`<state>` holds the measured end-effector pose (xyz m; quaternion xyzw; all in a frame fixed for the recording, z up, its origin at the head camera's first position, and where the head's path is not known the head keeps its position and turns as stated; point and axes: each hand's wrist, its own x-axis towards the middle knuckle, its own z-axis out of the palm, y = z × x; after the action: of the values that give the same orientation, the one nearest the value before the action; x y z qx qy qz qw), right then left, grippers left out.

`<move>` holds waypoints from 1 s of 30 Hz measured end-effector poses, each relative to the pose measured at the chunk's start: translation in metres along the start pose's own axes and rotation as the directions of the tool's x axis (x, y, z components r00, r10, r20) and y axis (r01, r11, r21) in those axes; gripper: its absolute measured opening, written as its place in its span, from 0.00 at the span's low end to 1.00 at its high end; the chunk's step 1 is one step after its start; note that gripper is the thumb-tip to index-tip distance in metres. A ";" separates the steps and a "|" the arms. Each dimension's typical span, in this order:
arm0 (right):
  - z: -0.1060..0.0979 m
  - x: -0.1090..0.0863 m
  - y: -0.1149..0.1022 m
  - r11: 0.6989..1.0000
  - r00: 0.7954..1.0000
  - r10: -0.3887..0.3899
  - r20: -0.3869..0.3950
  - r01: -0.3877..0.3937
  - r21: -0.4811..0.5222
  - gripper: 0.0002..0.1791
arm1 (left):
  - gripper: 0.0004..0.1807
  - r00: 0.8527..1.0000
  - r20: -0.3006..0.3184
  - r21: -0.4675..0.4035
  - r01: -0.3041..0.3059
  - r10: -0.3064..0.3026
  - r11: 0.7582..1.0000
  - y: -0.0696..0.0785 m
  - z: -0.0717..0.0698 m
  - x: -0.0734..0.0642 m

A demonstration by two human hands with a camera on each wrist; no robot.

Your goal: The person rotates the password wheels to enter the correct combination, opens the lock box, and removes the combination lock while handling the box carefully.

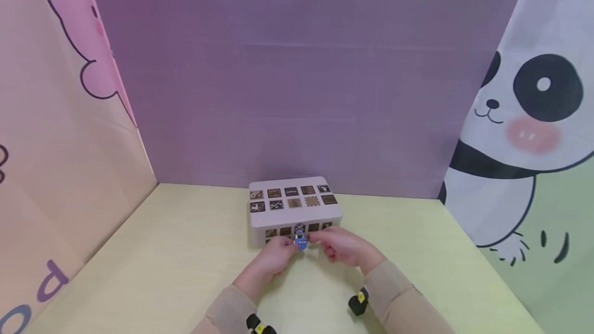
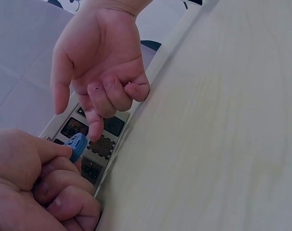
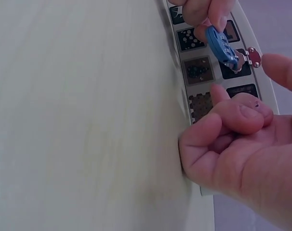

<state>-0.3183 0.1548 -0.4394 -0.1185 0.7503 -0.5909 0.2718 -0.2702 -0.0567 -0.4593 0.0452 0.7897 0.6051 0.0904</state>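
A small blue combination padlock [image 1: 300,241] hangs at the front latch [image 3: 254,57] of a white box [image 1: 297,216] with dark square pictures. My left hand [image 1: 276,253] pinches the padlock's body between thumb and index finger, the other fingers curled under, as the left wrist view shows. In the right wrist view the dials on the padlock [image 3: 222,47] face outward. Just to its right is my right hand [image 1: 344,246], holding nothing. Its index finger points toward the padlock, the thumb stands apart, and the other fingers are loosely bent near the box front.
The box stands on a pale wooden table [image 1: 185,251], close to the purple back panel [image 1: 297,92]. Printed side panels, one with a panda [image 1: 529,117], border the table. A black wrist device [image 1: 358,303] is by the right sleeve.
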 end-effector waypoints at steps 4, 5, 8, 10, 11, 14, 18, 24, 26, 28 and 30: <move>-0.003 -0.001 0.004 1.000 1.000 -0.004 0.015 0.003 0.013 0.20 | 0.12 1.000 0.002 0.008 0.002 -0.002 1.000 -0.001 0.000 0.000; -0.004 -0.001 0.004 1.000 1.000 -0.005 0.019 0.005 0.015 0.21 | 0.12 1.000 0.002 0.010 0.003 -0.003 1.000 -0.002 0.001 0.000; -0.003 -0.002 0.004 1.000 1.000 -0.014 0.025 0.013 0.022 0.24 | 0.12 1.000 0.004 0.013 0.004 -0.004 1.000 -0.002 0.001 0.000; -0.003 -0.002 0.004 1.000 1.000 -0.016 0.026 0.016 0.027 0.24 | 0.12 1.000 0.004 0.015 0.002 -0.002 1.000 -0.002 0.001 0.000; -0.002 -0.002 0.003 0.999 0.999 -0.020 0.027 0.019 0.026 0.25 | 0.12 1.000 0.005 0.016 0.003 -0.003 1.000 -0.003 0.001 0.000; 0.000 -0.001 0.003 0.999 0.999 -0.032 0.026 0.031 0.027 0.23 | 0.12 1.000 0.011 0.010 0.000 0.000 1.000 -0.003 0.001 0.000; 0.005 0.000 0.002 0.998 0.998 -0.055 0.031 0.054 0.024 0.21 | 0.12 1.000 0.024 -0.005 -0.001 0.001 1.000 -0.003 0.001 0.000; 0.012 0.004 -0.001 0.997 0.996 -0.075 0.046 0.074 0.021 0.16 | 0.12 1.000 0.027 -0.004 0.012 -0.012 1.000 -0.002 0.000 0.000; 0.014 0.005 -0.001 0.997 0.996 -0.081 0.048 0.080 0.013 0.15 | 0.12 0.999 0.027 -0.006 0.018 -0.018 1.000 -0.002 0.000 0.000; 0.016 0.007 -0.002 0.997 0.996 -0.081 0.045 0.080 0.004 0.15 | 0.12 0.999 0.028 -0.011 0.022 -0.022 1.000 0.000 0.000 -0.001; 0.017 0.008 -0.003 0.997 0.996 -0.079 0.042 0.080 -0.010 0.14 | 0.12 0.999 0.026 -0.012 0.024 -0.024 1.000 0.001 -0.001 -0.001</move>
<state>-0.3160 0.1362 -0.4417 -0.1621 0.7425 -0.5943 0.2630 -0.2689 -0.0573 -0.4579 0.0431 0.7850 0.6084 0.1083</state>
